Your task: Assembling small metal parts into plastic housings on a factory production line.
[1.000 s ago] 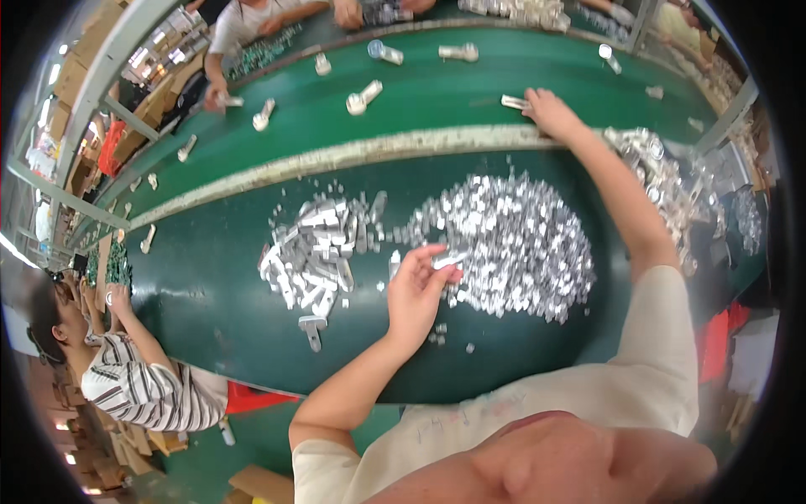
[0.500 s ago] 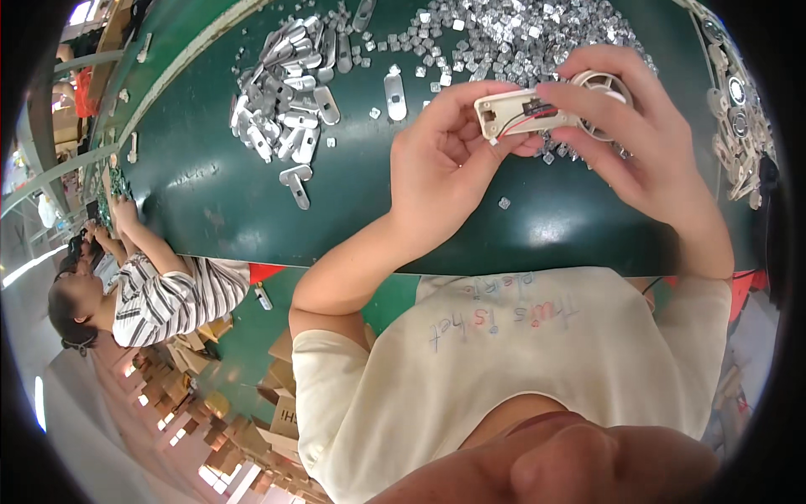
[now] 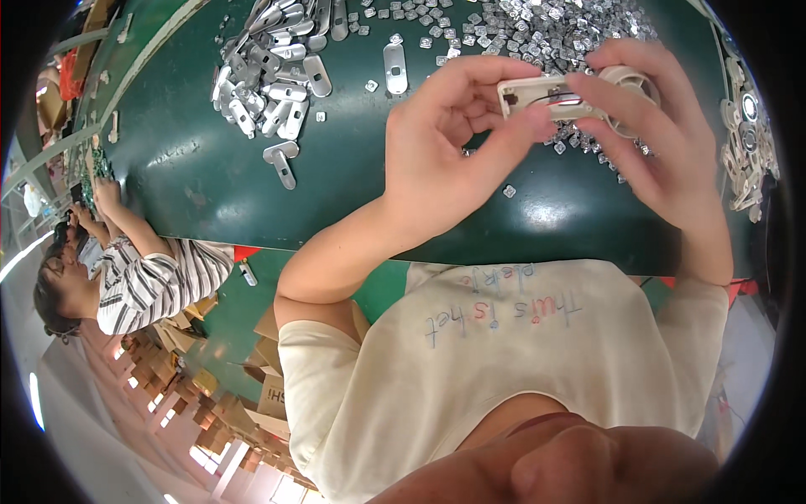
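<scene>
Between my hands, above the green table, is a cream plastic housing with a hollow handle and a round ring end, like a small handheld fan shell. Thin red and black wires lie inside the handle. My left hand grips the handle end, its thumb pressed at the wires. Around the ring end, my right hand is closed, its fingertips over the middle of the housing. Fingers partly hide the inside. Beyond my hands spreads a heap of small square silver pieces.
Long silver metal plates are piled at the left on the green table; one plate lies apart. Cream parts with round heads line the right edge. A co-worker in stripes sits at left, near cardboard boxes.
Both hands and the housing have shifted slightly to the right. My left thumb has moved along the handle onto the wires, and the view has moved a little.
</scene>
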Available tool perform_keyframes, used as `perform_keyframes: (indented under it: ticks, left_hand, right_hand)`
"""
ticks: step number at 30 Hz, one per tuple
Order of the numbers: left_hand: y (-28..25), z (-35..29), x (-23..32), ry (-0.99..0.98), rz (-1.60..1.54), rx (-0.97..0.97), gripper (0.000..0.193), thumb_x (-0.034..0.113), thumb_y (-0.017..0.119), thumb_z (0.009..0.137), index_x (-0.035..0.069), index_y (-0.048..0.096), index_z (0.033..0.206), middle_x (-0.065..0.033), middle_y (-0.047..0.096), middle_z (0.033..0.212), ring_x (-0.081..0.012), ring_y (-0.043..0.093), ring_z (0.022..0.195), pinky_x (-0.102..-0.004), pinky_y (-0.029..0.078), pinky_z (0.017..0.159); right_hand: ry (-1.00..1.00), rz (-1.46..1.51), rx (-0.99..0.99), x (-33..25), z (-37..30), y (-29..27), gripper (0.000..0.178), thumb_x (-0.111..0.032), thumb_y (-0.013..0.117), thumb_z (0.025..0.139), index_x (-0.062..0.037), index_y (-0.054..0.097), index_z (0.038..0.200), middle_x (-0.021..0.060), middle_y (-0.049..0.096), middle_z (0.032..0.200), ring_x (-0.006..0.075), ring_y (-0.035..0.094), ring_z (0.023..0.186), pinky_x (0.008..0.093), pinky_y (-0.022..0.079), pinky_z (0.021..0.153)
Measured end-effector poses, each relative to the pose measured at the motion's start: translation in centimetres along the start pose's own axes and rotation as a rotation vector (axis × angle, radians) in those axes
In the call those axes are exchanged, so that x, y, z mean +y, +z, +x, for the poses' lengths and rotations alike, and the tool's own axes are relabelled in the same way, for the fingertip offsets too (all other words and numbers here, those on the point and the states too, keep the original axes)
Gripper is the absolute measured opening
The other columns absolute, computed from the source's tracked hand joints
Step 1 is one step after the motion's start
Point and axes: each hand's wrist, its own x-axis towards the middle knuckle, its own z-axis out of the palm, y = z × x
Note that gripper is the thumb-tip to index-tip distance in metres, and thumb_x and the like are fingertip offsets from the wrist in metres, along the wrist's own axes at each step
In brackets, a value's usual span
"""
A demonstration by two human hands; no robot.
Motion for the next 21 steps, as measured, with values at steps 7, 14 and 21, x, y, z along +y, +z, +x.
perform_keyframes:
  ticks: [7, 14, 21]
  left_hand:
    - [0.3, -0.3, -1.6, 0.153, 0.376, 0.036, 0.020, -0.006, 0.054, 0.083, -0.005, 0.048, 0.102, -0.0100, 0.057, 0.094, -0.0126, 0.059, 0.083, -0.0252, 0.052, 0.073]
    - [0.9, 0.2, -1.9, 0.455, 0.638, 0.323, 0.019, -0.004, 0.065, 0.068, 0.002, 0.055, 0.083, -0.0094, 0.053, 0.079, -0.0192, 0.053, 0.067, -0.0263, 0.045, 0.059]
    - [-0.7, 0.8, -3.1, 0.816, 0.754, 0.303, 0.017, -0.008, 0.060, 0.066, 0.001, 0.055, 0.079, -0.0098, 0.054, 0.076, -0.0231, 0.053, 0.066, -0.0276, 0.043, 0.056]
  right_hand:
    - [0.446, 0.512, 0.011, -0.3, -1.2, 2.1, 0.028, 0.000, 0.065, 0.073, -0.0013, 0.053, 0.098, 0.0047, 0.054, 0.089, 0.0107, 0.053, 0.077, 0.0218, 0.043, 0.067]
    - [0.089, 0.157, 0.220, -0.7, -0.9, 3.2, 0.030, 0.009, 0.068, 0.066, 0.0026, 0.053, 0.091, 0.0131, 0.055, 0.084, 0.0218, 0.058, 0.075, 0.0278, 0.046, 0.063]
    - [-0.006, 0.131, 0.188, 0.1, 0.0, 3.8, 0.029, 0.006, 0.069, 0.067, -0.0003, 0.053, 0.090, 0.0101, 0.056, 0.079, 0.0193, 0.056, 0.070, 0.0246, 0.044, 0.059]
